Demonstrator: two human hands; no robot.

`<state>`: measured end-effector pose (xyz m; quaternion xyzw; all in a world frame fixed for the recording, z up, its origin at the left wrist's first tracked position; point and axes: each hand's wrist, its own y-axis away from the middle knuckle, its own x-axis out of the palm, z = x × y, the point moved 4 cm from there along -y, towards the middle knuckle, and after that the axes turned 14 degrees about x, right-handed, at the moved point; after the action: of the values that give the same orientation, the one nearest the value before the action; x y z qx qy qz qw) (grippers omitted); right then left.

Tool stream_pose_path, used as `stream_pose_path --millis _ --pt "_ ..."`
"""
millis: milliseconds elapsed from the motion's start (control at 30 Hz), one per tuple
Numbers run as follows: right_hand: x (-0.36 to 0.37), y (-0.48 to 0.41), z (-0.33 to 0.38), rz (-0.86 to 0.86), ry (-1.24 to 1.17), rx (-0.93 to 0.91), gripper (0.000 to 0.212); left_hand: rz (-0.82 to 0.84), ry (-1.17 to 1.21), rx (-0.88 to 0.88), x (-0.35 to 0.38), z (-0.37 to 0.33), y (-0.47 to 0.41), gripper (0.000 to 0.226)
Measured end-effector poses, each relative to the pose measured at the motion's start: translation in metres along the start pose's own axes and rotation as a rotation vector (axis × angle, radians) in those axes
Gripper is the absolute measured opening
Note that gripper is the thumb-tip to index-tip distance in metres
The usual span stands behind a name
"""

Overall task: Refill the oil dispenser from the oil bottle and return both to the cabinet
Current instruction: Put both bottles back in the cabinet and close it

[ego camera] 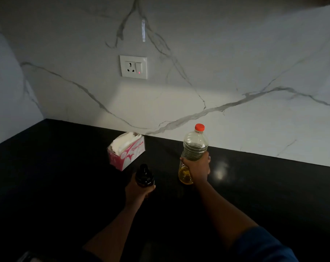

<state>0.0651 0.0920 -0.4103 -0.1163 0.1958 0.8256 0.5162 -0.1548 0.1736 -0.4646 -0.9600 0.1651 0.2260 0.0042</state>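
Both containers stand on the black countertop: our left hand grips the dark oil dispenser, our right hand wraps the red-capped oil bottle. Pouring hasn't begun; next we probably uncap both.

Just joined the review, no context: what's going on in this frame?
A person at a black countertop has one container in each hand. The left hand grips the dark oil dispenser; the right hand grips the clear oil bottle, upright, red cap on, with a little yellow oil at the bottom. Nothing is being poured yet. A pink tissue box sits behind the dispenser, near the wall.
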Motion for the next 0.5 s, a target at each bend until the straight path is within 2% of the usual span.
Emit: stream_pose_path --millis 267,500 --pt "-0.015 0.026 0.007 0.013 -0.051 -0.131 0.075 -0.012 0.036 0.081 0.01 -0.034 0.02 0.071" --pt "-0.053 0.06 0.061 0.095 -0.17 -0.281 0.06 0.065 0.194 0.257 0.0 -0.109 0.032 0.066"
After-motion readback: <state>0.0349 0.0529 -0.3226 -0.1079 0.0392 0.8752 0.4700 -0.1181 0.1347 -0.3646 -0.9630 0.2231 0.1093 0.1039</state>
